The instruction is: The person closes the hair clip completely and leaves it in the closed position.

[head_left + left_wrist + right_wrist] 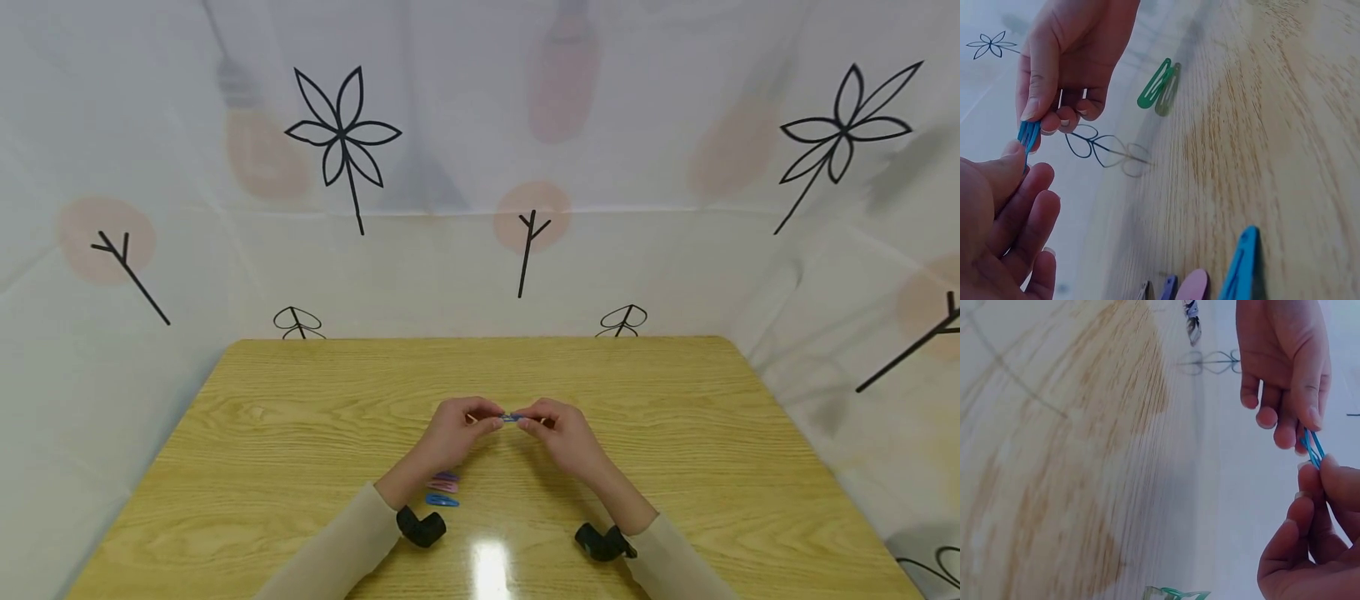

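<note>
Both hands pinch blue hair clip (512,417): left hand (455,432) grip at one end, right hand (564,432) opposite.

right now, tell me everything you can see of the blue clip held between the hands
The blue clip is a slim snap hair clip with an open, looped outline, glossy like painted metal. It is held above the table, not touching it. The left hand pinches one end and the right hand the other, fingertips and thumbs on it. Whether it is snapped open or closed cannot be told.
</note>
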`<state>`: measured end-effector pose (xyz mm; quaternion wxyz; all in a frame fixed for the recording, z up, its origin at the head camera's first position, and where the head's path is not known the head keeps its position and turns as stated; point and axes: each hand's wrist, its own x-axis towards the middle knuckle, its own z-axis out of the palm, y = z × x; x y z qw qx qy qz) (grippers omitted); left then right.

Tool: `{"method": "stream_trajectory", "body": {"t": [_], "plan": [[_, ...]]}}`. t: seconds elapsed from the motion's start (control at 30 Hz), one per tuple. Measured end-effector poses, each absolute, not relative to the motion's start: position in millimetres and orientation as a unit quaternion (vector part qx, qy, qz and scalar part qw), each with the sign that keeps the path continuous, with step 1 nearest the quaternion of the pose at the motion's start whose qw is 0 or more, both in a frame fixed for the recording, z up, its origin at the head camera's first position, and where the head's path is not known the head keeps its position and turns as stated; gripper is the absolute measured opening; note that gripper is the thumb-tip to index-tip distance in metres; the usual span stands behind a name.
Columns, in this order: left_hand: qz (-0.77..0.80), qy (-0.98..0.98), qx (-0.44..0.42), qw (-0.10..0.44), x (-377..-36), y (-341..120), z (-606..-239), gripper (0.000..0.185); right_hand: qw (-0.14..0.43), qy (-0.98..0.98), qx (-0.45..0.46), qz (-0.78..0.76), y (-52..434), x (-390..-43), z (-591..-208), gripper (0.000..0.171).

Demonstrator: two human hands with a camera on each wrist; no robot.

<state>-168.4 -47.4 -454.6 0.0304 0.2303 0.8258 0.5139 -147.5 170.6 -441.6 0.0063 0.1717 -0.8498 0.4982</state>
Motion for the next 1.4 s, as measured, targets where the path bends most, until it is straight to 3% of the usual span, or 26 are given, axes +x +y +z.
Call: {"method": "stream_trajectory", "body": {"t": [0.5, 0.93, 1.4], "plan": [[0.505, 0.830, 0.237, 0.003, -165.7, -47.7, -450.1, 0.012, 0.013, -0.838, 0.169, 0.519, 170.4, -146.8, -440.6, 0.012], [0.517, 0.824, 0.234, 0.012, -164.9, -47.3, -447.2, 0.016, 0.017, -0.841, 0.163, 0.516, 170.0, -147.0, -442.9, 0.011], [0.529, 0.811, 0.249, 0.035, -162.0, -50.4, -448.4, 0.019, -0.014, -0.828, 0.168, 0.535, 171.0, -141.8, -440.7, 0.013]]}}
